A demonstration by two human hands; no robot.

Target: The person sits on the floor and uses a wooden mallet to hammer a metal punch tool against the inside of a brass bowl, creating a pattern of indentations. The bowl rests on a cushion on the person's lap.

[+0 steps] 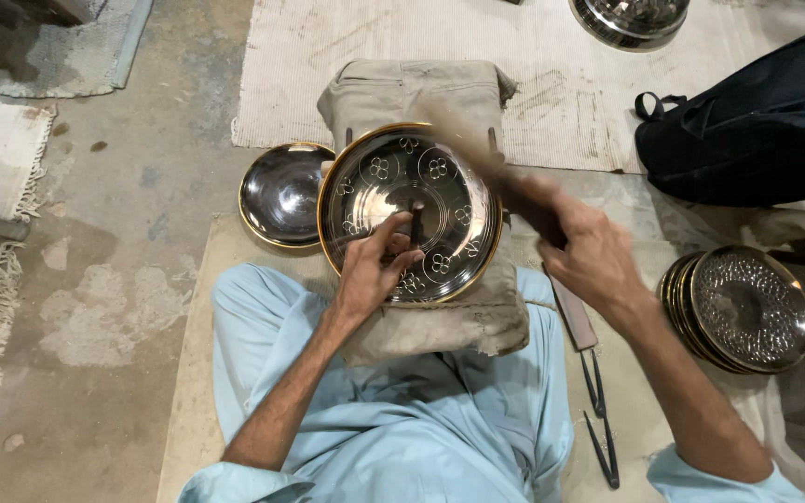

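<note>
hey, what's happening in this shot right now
A person sits on the floor with a round metal tray propped on a cloth-covered pad. The left hand presses a small punch onto the flower-patterned tray; the right hand swings a blurred hammer. Finished plates are stacked to the right.

Dark bag (757, 130) lies right; stacked patterned plates (747, 307) sit below it.

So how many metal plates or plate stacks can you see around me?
4: the engraved plate on the cushion, a plain plate left of it, a stack at right, one cut off at the top edge. The stack hides its count.
</note>
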